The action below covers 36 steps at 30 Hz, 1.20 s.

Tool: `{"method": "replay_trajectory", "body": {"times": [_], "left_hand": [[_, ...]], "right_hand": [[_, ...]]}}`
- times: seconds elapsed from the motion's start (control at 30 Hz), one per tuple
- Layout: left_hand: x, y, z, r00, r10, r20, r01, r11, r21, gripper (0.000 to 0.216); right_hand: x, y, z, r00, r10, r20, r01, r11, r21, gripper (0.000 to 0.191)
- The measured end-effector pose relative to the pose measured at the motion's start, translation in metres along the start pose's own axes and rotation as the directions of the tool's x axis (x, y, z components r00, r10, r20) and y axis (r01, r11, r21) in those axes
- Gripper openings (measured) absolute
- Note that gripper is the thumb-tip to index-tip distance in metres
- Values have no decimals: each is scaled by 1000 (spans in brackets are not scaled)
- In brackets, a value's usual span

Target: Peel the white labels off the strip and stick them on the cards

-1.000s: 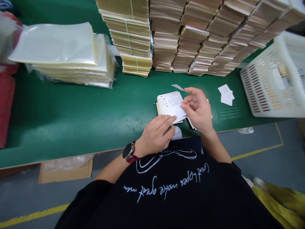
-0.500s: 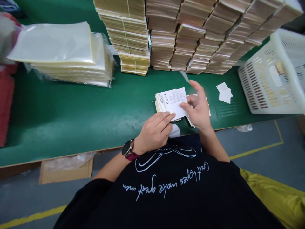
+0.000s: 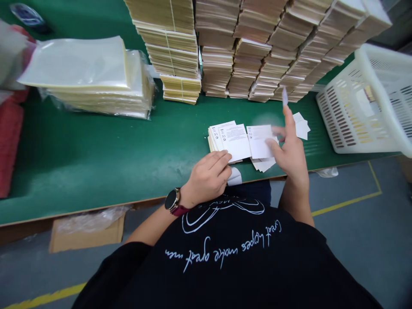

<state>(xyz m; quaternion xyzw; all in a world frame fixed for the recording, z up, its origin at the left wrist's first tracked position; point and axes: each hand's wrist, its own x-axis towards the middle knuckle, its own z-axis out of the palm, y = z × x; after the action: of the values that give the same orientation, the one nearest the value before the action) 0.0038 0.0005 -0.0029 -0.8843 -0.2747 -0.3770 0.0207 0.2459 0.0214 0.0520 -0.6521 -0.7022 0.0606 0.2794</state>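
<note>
My left hand (image 3: 210, 177), with a watch on its wrist, rests curled on the near corner of a small stack of white printed cards (image 3: 229, 139) on the green table (image 3: 96, 150). My right hand (image 3: 289, 150) is to the right of that stack, over a second loose pile of white cards (image 3: 262, 146). Its thumb lies on the top card and its forefinger points up with a small pale strip (image 3: 284, 96) at its tip. The right fingers are blurred by motion.
Tall stacks of tan card bundles (image 3: 257, 47) line the table's far side. A wrapped pile of clear sheets (image 3: 86, 77) lies at the left. A white slotted basket (image 3: 370, 103) stands at the right. A few loose white cards (image 3: 301, 125) lie near it.
My right hand has moved right, away from the left stack, carrying a card onto the right pile. Its forefinger has lifted with the pale strip. My left hand has stayed put.
</note>
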Motion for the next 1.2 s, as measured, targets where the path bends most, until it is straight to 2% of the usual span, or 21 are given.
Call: {"method": "replay_trajectory", "body": {"times": [0.1, 0.17, 0.2, 0.27, 0.43, 0.53, 0.63, 0.73, 0.83, 1.07, 1.2], "left_hand": [[0, 0, 2, 1000, 16, -11, -16, 1000, 4, 11], [-1, -1, 3, 1000, 17, -11, -17, 1000, 2, 11], [-1, -1, 4, 1000, 14, -8, -14, 1000, 1, 11], [-2, -1, 4, 1000, 11, -6, -11, 1000, -4, 12], [0, 0, 2, 1000, 12, 8, -12, 1000, 13, 11], [-1, 0, 3, 1000, 10, 5, -10, 1000, 25, 12], [-1, 0, 4, 1000, 15, -11, -15, 1000, 10, 12], [-1, -1, 5, 1000, 19, -10, -19, 1000, 13, 13], [-1, -1, 5, 1000, 20, 1, -20, 999, 29, 13], [-1, -1, 4, 1000, 29, -8, -28, 999, 30, 13], [-2, -1, 6, 1000, 28, -5, -28, 999, 37, 15]], "right_hand": [[-5, 5, -1, 975, -96, -200, 78, 992, -97, 42], [-8, -2, 4, 959, -87, -269, 93, 996, 8, 27], [-8, -7, 8, 961, -70, -266, 99, 990, 96, 21], [-7, -16, 15, 972, -57, -227, 112, 965, 238, 11], [-1, -25, 22, 976, -116, -183, 168, 940, 296, 7], [-1, -25, 22, 992, -46, -120, 91, 909, 406, 6], [0, -27, 23, 1000, 17, 5, -17, 882, 471, 7], [3, -31, 27, 991, 37, 129, -94, 878, 469, 5], [3, -36, 34, 981, 72, 182, -148, 881, 449, 4], [0, -39, 44, 979, 99, 177, -164, 897, 410, 5], [-2, -44, 45, 986, 56, 156, -96, 961, 261, 6]]}}
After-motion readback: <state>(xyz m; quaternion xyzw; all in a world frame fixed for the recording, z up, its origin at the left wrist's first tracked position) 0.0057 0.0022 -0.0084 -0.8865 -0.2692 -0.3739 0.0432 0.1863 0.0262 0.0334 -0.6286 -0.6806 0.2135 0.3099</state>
